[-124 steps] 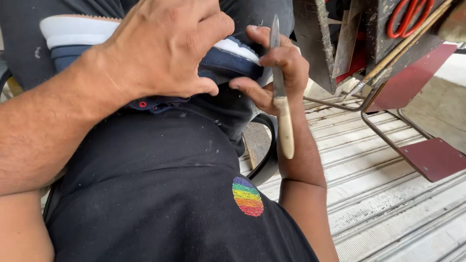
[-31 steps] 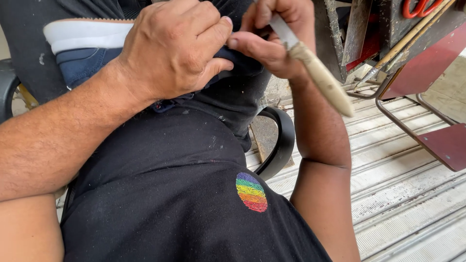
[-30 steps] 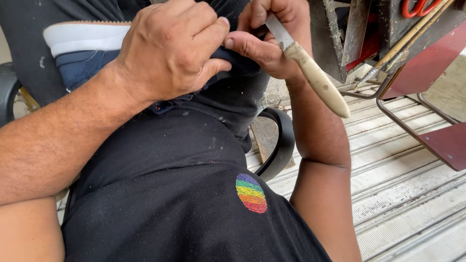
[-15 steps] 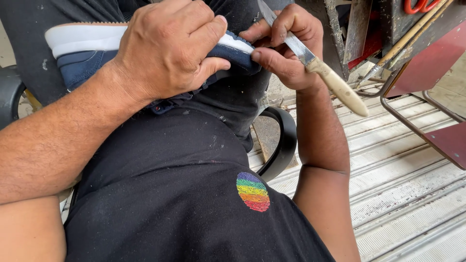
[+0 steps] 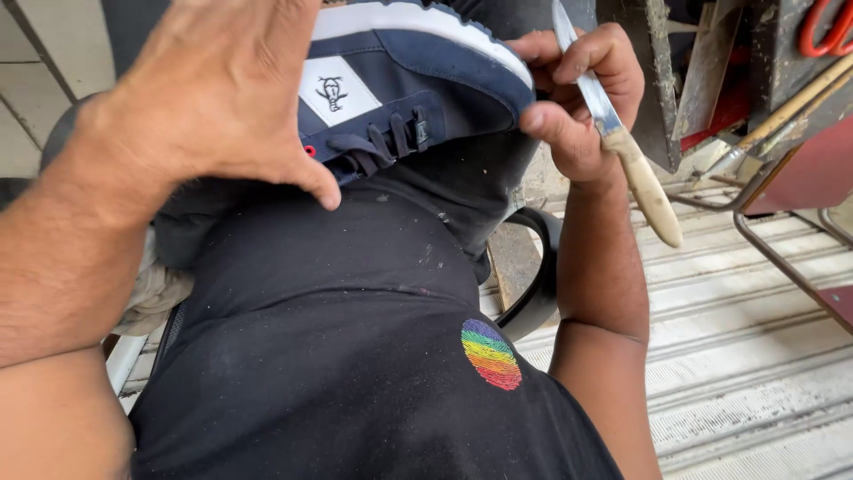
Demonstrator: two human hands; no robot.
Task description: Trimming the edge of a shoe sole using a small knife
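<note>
A dark blue shoe [image 5: 418, 80] with a white sole lies on the person's lap, near the top of the view. The left hand [image 5: 222, 98] sits at the shoe's 9 o'clock — fingers spread wide, thumb touching the laces, holding nothing. The right hand [image 5: 582, 98] is at the shoe's 3 o'clock, thumb pressing the toe, fingers wrapped round a knife [image 5: 613, 133] — its pale handle points to 5 o'clock.
</note>
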